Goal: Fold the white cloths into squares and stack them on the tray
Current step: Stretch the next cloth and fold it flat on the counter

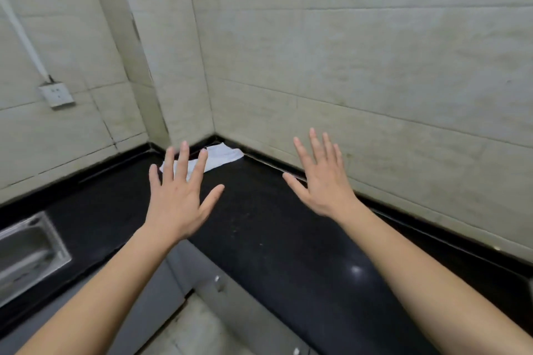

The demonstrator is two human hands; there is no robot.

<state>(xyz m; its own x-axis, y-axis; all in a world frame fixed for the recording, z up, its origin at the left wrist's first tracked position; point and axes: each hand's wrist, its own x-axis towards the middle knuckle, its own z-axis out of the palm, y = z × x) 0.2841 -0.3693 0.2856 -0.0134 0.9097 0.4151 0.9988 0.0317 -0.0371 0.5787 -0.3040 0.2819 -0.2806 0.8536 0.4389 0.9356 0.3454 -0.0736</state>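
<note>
A white cloth [223,155] lies in the far corner of the black tabletop [259,210], against the tiled walls. The left hand [177,199] overlaps it in view, grip spread wide; contact cannot be told. The right hand [323,184], equally splayed, holds nothing.

black polished stone countertop [259,225] runs in an l beneath the fingers [184,158]. beige tiled walls [375,66] meet in a corner just beyond the fingers. white wall socket [56,95] with cable trunking [23,34] well left of them. steel sink [26,253] at lower left. grey cabinet doors [155,302] and pale floor [196,328] nearer than the fingers.
</note>
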